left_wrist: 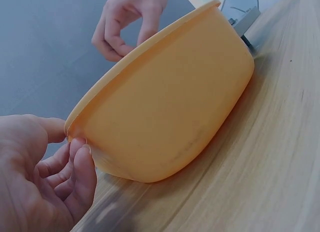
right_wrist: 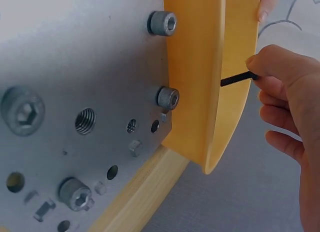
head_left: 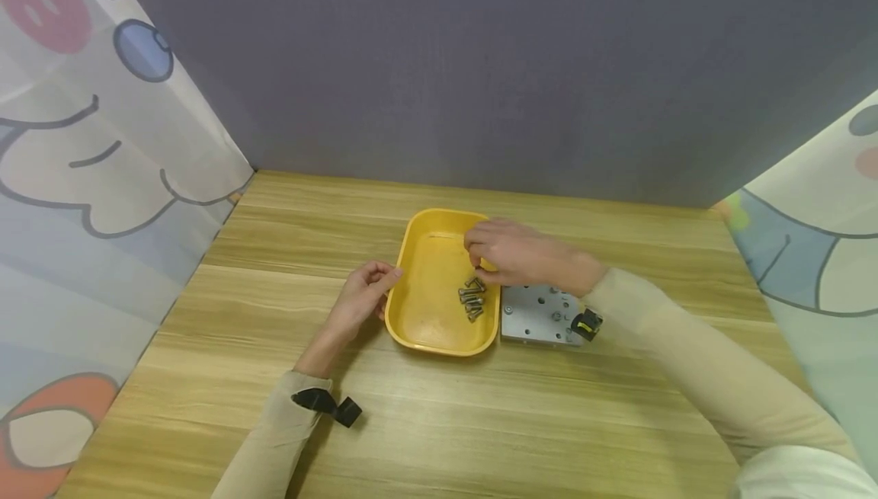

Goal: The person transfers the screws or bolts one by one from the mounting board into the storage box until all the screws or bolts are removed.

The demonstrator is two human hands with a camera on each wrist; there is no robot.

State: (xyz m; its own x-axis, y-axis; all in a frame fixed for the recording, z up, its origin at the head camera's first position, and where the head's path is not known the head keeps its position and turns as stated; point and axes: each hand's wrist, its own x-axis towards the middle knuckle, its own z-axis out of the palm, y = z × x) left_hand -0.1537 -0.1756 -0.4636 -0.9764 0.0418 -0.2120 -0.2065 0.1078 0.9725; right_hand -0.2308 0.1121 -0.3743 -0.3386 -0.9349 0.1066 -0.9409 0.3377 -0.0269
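A yellow plastic tray (head_left: pixel 428 331) lies on the wooden table with several metal screws (head_left: pixel 472 299) in its right half. My left hand (head_left: pixel 361 297) pinches the tray's left rim between thumb and fingers, which the left wrist view shows from outside the wall. Over the tray's right side, my right hand (head_left: pixel 511 253) holds a dark threaded screw (right_wrist: pixel 236 79) between thumb and finger; its head is hidden by the fingertips. Beside the tray on the right lies a metal plate (head_left: pixel 524 312) with holes and socket-head screws (right_wrist: pixel 168 98), partly covered by the right forearm in the head view.
The wooden table (head_left: pixel 439 423) reaches to a dark grey panel (head_left: pixel 439 65) at the back. Patterned curtains (head_left: pixel 103 270) hang at both sides. The metal plate stands close against the tray's right wall.
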